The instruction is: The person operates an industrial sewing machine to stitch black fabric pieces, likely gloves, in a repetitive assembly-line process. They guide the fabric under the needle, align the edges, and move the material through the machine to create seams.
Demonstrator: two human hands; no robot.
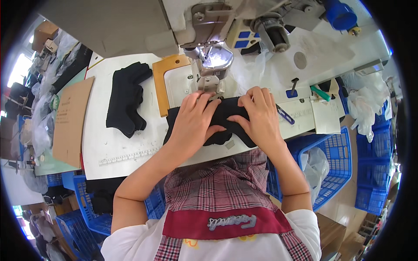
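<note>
A black cut fabric piece (227,109) lies on the white sewing table, its far edge at the presser area of the sewing machine (216,58). My left hand (193,119) rests on the left part of the cloth, fingers stretched toward the machine and thumb apart. On the right part, my right hand (260,115) has bent fingers and thumb gripping the cloth. The needle area is lit by a lamp, and the fingers partly hide the cloth's far edge. To the left lies a stack of similar black fabric pieces (127,98), touched by neither hand.
An orange-tan guide frame (161,85) stands left of the needle. A blue cutter (285,114) and a green-handled tool (320,93) lie at right. Blue baskets (333,169) stand below the table, one with plastic bags. Cardboard (72,122) leans at the left edge.
</note>
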